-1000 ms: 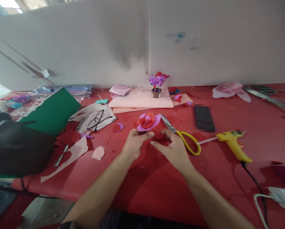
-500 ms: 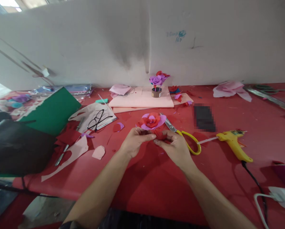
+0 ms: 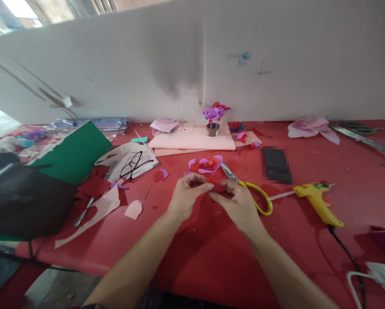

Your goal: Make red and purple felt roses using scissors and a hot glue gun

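Between my two hands is a red petal piece (image 3: pixel 217 185), thin like paper or felt. My left hand (image 3: pixel 189 194) pinches its left side between thumb and fingers. On its right side, the thumb and fingers of my right hand (image 3: pixel 238 201) are closed on it too. Just beyond my hands lies a red and purple flower (image 3: pixel 205 164) with layered petals; its lower part is hidden behind my fingers. Scissors (image 3: pixel 260 195) with yellow handles rest right beside my right hand, blades pointing away to the left.
A yellow glue gun (image 3: pixel 318 201) with a cord lies right, near a dark blurred rectangle (image 3: pixel 276 165). Behind stands a small pot (image 3: pixel 212 129) of purple and red flowers on pink sheets (image 3: pixel 192 140). Glasses (image 3: pixel 136 165), paper scraps (image 3: pixel 133 209) and a dark bag (image 3: pixel 25 201) are left.
The camera view has tilted slightly, so things sit a little lower in the picture. Both hands still hold the red petal piece, its angle slightly shifted.
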`<state>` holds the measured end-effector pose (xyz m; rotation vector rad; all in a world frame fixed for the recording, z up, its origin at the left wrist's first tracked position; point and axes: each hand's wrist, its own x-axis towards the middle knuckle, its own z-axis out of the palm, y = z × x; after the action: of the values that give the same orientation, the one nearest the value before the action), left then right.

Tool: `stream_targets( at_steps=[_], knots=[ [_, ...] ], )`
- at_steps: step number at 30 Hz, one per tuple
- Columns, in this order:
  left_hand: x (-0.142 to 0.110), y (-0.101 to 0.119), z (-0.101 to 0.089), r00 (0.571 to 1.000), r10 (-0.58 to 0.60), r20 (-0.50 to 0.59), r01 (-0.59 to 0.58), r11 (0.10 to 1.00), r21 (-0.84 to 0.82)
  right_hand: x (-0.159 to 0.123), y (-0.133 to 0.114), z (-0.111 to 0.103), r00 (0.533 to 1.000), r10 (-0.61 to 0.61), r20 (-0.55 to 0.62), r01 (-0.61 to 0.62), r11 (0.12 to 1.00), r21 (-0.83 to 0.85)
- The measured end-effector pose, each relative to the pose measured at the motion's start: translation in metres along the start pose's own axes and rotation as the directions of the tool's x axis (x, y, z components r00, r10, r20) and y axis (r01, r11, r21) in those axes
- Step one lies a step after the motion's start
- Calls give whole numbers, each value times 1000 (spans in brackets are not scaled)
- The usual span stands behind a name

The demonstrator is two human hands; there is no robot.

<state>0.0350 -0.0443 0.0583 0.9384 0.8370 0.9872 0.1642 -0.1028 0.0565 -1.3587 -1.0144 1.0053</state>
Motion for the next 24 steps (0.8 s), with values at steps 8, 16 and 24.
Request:
stream_targets(
  at_steps=[8, 16, 24],
  knots=[
    [-1, 11, -6, 976, -96, 195, 78, 992, 97, 2, 5, -2, 1000, 23, 5, -24, 997, 74],
    [0, 9, -4, 992, -59, 112, 54, 997, 50, 4, 10, -4, 997, 64, 40, -67, 995, 71],
    [0, 8, -2, 997, -69, 28, 67, 996, 57, 0, 2, 0, 1000, -24, 0, 24, 999, -41]
  ],
)
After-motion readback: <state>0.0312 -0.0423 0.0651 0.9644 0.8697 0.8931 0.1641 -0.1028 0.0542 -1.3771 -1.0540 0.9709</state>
